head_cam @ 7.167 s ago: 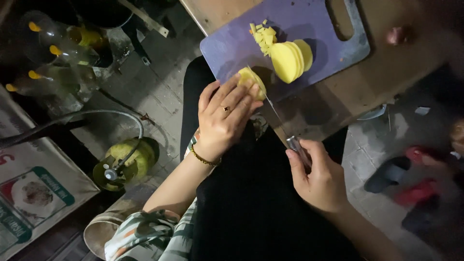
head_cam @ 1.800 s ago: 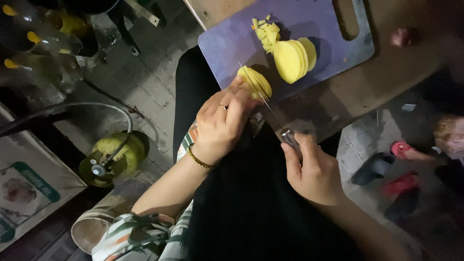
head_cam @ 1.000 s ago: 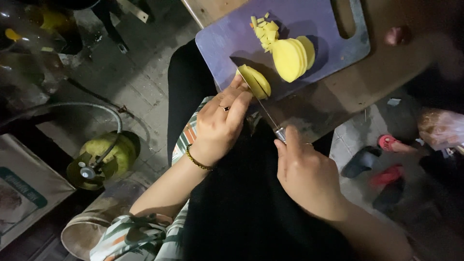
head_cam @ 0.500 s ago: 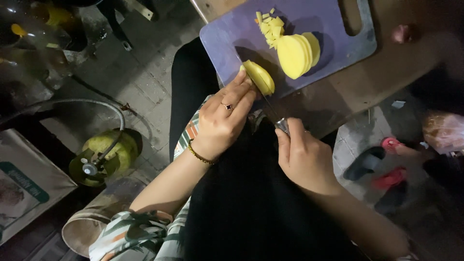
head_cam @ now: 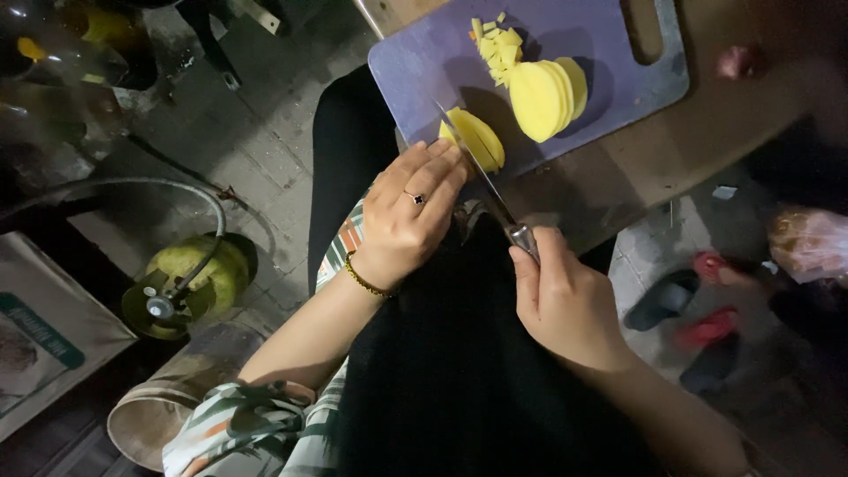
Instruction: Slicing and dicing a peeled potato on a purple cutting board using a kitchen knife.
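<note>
The right hand [head_cam: 565, 305] is clamped on a knife [head_cam: 481, 181] handle. The blade rests against a yellow potato piece [head_cam: 481, 137] on the near edge of a purple cutting board [head_cam: 424, 66]. The left hand [head_cam: 408, 216], fingers together, steadies the piece.

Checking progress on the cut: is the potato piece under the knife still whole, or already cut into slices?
Partly sliced. The potato piece shows parallel slice edges, leaning together, with the knife blade at its near edge and left hand fingers steadying it.
</note>
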